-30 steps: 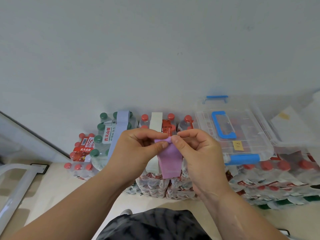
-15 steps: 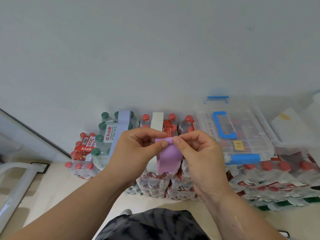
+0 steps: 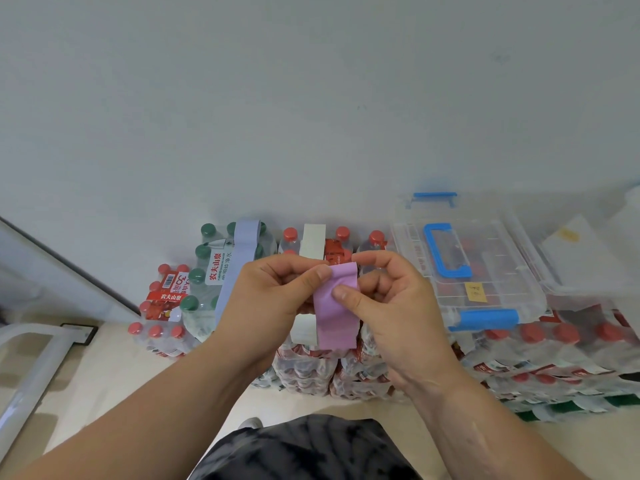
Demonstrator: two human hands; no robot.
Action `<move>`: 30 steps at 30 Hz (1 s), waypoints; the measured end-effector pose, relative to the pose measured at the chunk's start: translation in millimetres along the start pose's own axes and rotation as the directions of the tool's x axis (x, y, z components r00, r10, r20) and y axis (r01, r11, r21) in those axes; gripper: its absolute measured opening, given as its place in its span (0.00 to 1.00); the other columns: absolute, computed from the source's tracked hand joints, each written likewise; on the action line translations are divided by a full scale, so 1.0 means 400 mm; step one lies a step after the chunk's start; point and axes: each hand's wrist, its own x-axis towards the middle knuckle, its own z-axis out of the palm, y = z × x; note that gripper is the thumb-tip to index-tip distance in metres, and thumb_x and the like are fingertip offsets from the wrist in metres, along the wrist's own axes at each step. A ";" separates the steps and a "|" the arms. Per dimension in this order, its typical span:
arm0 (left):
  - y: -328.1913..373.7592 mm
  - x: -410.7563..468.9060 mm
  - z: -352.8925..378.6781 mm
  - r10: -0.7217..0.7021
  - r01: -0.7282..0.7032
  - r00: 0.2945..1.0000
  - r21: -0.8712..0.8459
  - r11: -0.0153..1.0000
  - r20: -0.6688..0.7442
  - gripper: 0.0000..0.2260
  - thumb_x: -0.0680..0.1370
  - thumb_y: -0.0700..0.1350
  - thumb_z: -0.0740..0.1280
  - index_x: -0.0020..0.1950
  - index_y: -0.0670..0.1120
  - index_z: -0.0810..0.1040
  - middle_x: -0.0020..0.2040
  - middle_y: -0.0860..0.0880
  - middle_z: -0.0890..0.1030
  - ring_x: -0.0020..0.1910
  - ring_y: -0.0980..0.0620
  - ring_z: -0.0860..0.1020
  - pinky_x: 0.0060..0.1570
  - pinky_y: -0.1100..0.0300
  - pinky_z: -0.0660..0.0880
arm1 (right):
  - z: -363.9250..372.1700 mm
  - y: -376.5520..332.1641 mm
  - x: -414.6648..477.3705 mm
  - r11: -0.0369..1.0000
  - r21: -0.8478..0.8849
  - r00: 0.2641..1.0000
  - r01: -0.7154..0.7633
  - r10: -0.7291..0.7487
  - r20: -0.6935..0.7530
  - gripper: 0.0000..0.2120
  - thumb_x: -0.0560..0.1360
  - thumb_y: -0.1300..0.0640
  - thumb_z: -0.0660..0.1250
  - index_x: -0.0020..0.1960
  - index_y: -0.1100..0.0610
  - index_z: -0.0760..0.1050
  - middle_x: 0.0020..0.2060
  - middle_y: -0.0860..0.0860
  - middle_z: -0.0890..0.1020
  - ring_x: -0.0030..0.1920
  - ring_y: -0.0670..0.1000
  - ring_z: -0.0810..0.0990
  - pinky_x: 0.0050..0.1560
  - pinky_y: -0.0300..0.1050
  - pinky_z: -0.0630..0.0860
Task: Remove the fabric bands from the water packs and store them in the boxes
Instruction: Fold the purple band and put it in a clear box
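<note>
Right hand (image 3: 398,306) thumb just slid lower on the purple band (image 3: 336,320), left hand (image 3: 266,299) still pinching its top corner. Both grip it mid-air over the water packs (image 3: 311,368). Guessing it's getting folded for the clear box (image 3: 502,265).

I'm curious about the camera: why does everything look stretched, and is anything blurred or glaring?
Head view: the wide-angle lens splays the forearms and skews the clear box; light there is soft and even, no hard shadows or strong glare; the purple band, pinched by left hand and right hand, looks sharp; the water packs at the right edge look smeared.
</note>
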 end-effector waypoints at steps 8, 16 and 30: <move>0.009 0.007 0.014 0.024 -0.024 0.999 0.007 1.000 0.031 0.11 0.74 0.33 0.71 0.38 0.48 0.86 0.37 0.47 0.86 0.35 0.53 0.84 0.34 0.63 0.78 | -0.016 -0.008 0.010 0.999 -0.041 0.999 0.033 -0.033 0.003 0.16 0.71 0.65 0.77 0.51 0.47 0.79 0.36 0.50 0.85 0.41 0.49 0.85 0.49 0.50 0.84; 0.004 0.017 0.020 0.053 -0.054 0.997 0.022 0.998 0.048 0.08 0.74 0.32 0.71 0.42 0.45 0.85 0.32 0.50 0.84 0.31 0.57 0.80 0.31 0.68 0.75 | -0.026 -0.003 0.009 0.999 0.009 0.999 0.038 -0.038 -0.032 0.12 0.72 0.61 0.76 0.51 0.49 0.80 0.38 0.53 0.87 0.43 0.53 0.86 0.49 0.52 0.83; -0.025 0.026 0.014 0.082 -0.083 0.997 0.049 0.995 0.013 0.03 0.73 0.35 0.74 0.46 0.39 0.85 0.43 0.34 0.84 0.41 0.45 0.82 0.44 0.52 0.80 | -0.027 -0.005 0.008 0.984 -0.134 0.993 0.116 -0.118 -0.009 0.17 0.71 0.61 0.79 0.51 0.43 0.79 0.35 0.60 0.83 0.41 0.62 0.83 0.47 0.51 0.84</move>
